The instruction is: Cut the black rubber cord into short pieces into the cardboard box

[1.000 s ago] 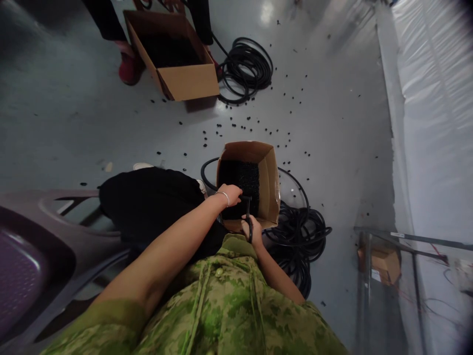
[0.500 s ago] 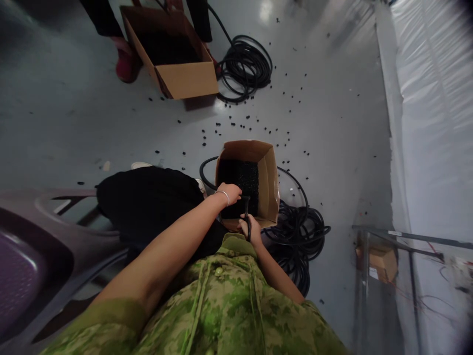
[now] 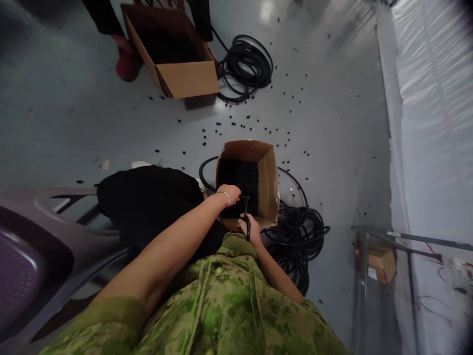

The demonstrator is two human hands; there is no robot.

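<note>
My left hand (image 3: 229,192), with a bracelet at the wrist, is closed on the end of a black hose (image 3: 243,198) over an open cardboard box (image 3: 269,180). Small black pieces (image 3: 242,178) fill that box. My right hand (image 3: 252,230) grips a black scissor-like tool (image 3: 248,224) just below the left hand, its tip against the hose. The hose runs down to a black coil (image 3: 299,236) on the floor beside the box. My black-clad knee (image 3: 148,199) lies left of the box.
Another person's legs and red shoe (image 3: 124,61) stand at a second cardboard box (image 3: 173,49) at the top, next to another hose coil (image 3: 246,66). Black bits (image 3: 240,125) litter the grey floor. A purple plastic chair (image 3: 33,246) is left; a metal frame (image 3: 384,246) and white sheeting (image 3: 432,123) right.
Both hands stay at the box edge with almost no movement. The view shifts very slightly.
</note>
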